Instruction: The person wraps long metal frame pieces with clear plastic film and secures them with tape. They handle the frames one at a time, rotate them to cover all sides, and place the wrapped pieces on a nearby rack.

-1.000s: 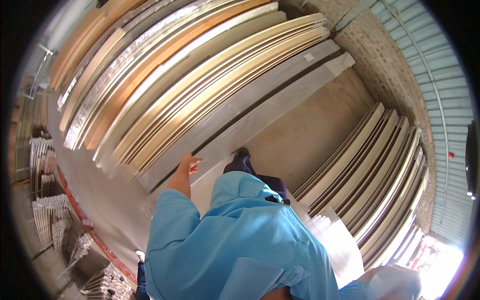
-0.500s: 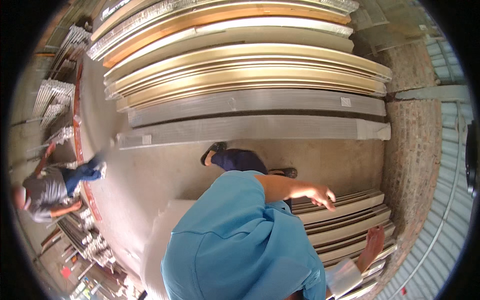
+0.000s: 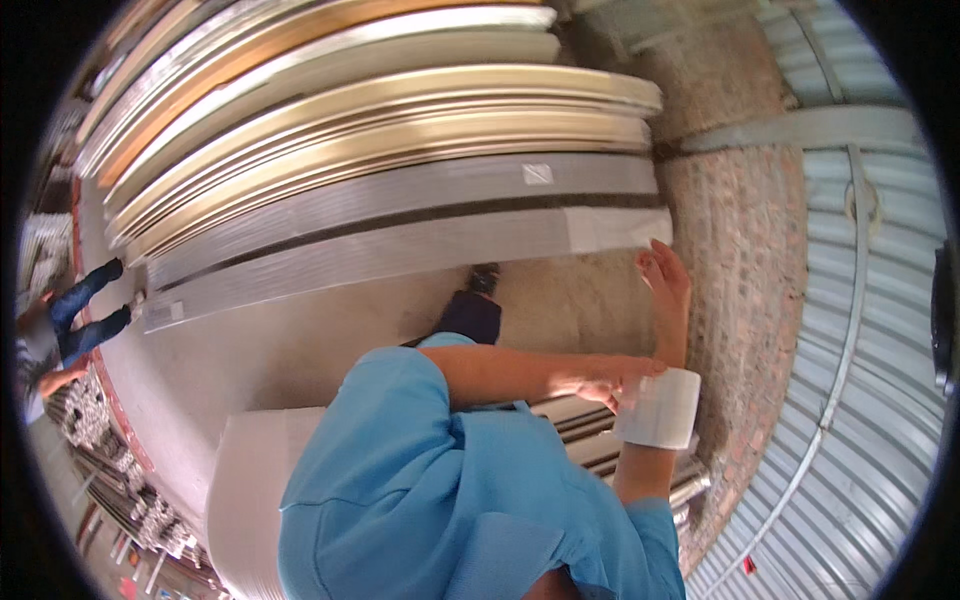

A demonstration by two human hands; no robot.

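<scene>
A see-through roll [image 3: 670,410] sits around the right forearm [image 3: 645,470], right of centre; the left hand [image 3: 602,386] meets it, grip impossible to tell; the right hand's [image 3: 668,276] fingers curl loosely apart; apparently handling the roll calls next for firm left fingers.

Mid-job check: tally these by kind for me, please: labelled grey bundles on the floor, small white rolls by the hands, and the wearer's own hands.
Labelled grey bundles: 2
Small white roll: 1
Wearer's hands, left hand and right hand: 2
Total: 5
</scene>
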